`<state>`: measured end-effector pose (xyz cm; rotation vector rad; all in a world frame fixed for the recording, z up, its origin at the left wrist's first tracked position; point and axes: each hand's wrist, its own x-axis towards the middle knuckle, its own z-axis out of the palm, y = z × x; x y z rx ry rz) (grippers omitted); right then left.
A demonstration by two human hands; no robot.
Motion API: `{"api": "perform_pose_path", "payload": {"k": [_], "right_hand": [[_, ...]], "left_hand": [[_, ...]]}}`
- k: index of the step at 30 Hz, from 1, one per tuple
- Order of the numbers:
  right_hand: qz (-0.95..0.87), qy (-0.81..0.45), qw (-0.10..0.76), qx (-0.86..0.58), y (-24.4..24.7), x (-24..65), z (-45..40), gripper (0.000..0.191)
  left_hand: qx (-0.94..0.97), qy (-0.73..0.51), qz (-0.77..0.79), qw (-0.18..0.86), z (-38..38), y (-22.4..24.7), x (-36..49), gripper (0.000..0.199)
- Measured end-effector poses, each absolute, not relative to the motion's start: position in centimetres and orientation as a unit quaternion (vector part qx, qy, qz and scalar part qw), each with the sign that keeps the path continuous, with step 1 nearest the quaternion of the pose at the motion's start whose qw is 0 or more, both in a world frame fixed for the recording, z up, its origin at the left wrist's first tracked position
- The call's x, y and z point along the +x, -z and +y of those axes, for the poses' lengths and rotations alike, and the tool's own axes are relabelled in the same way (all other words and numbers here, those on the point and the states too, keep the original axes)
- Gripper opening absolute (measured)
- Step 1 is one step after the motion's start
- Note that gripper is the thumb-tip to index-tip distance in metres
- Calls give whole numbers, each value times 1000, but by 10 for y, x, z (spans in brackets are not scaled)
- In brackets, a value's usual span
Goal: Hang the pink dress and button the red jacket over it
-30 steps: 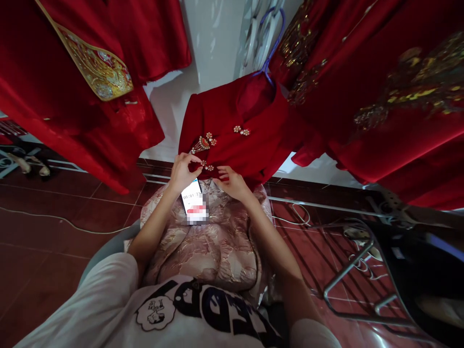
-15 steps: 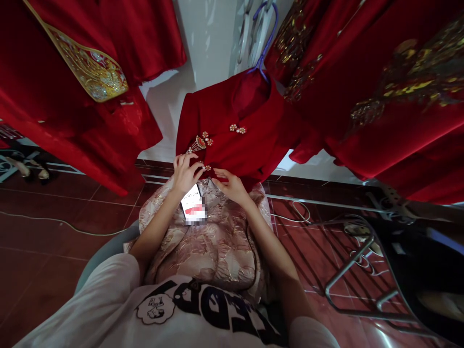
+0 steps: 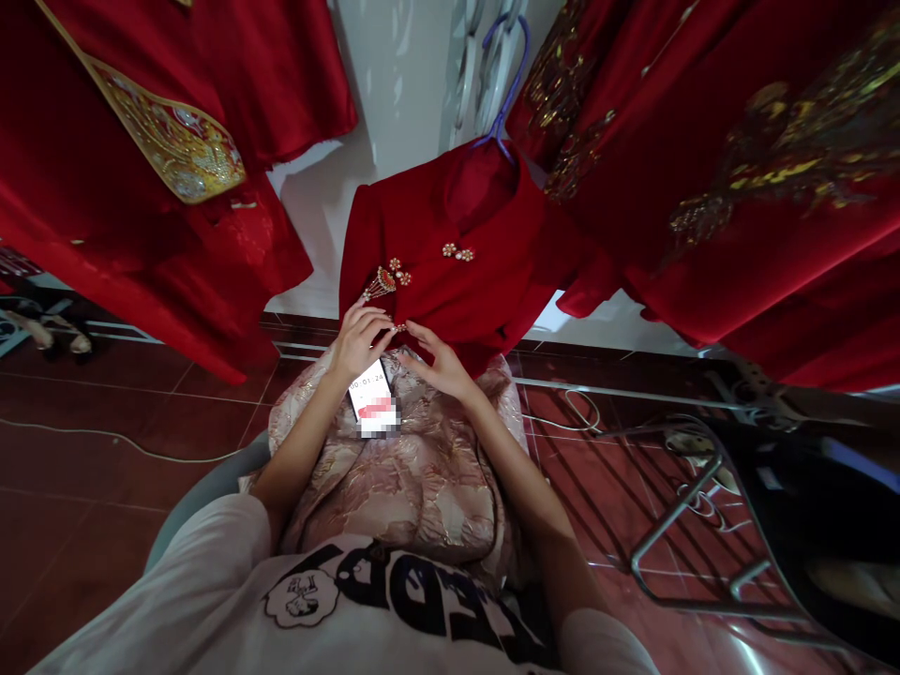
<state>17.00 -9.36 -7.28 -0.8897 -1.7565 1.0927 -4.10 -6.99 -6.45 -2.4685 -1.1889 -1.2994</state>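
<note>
A red jacket (image 3: 422,220) hangs in front of me on a purple hanger (image 3: 498,122), its hem near my lap. Pearl-and-gold flower buttons (image 3: 457,252) and a fan-shaped ornament with dangling beads (image 3: 383,280) decorate its front. With thumb and forefinger brought together, my left hand (image 3: 360,342) pinches the edge of a lower flower button (image 3: 400,328). My right hand (image 3: 442,366) is on the other side of that button; its forefinger tip reaches the button while the thumb stays apart below. The fastening under the fingers is partly hidden.
A phone (image 3: 372,398) showing a timer lies on the shiny pink brocade (image 3: 408,487) over my lap. Red embroidered garments (image 3: 274,84) hang on both sides. At the right stands a metal-framed chair (image 3: 675,516); cables (image 3: 119,436) and shoes (image 3: 70,337) are on the tiled floor.
My right forefinger has moved left to the flower button, and the right thumb has shifted left below it. My left hand stays at the button.
</note>
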Motion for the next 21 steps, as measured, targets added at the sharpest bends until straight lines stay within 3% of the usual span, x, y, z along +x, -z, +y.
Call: {"api": "perform_pose_path", "payload": {"k": [4, 12, 16, 21], "right_hand": [[-682, -470, 437, -351, 77, 167, -92, 93], [-676, -479, 458, -323, 75, 165, -93, 82], [-635, -501, 481, -339, 74, 164, -92, 75], [-599, -454, 522, -402, 69, 168, -89, 60]], "left_hand": [[-813, 442, -376, 42, -67, 68, -42, 17], [-778, 489, -394, -11, -70, 66, -36, 18], [-711, 531, -422, -184, -79, 54, -26, 37], [-679, 480, -378, -407, -91, 33, -10, 62]]}}
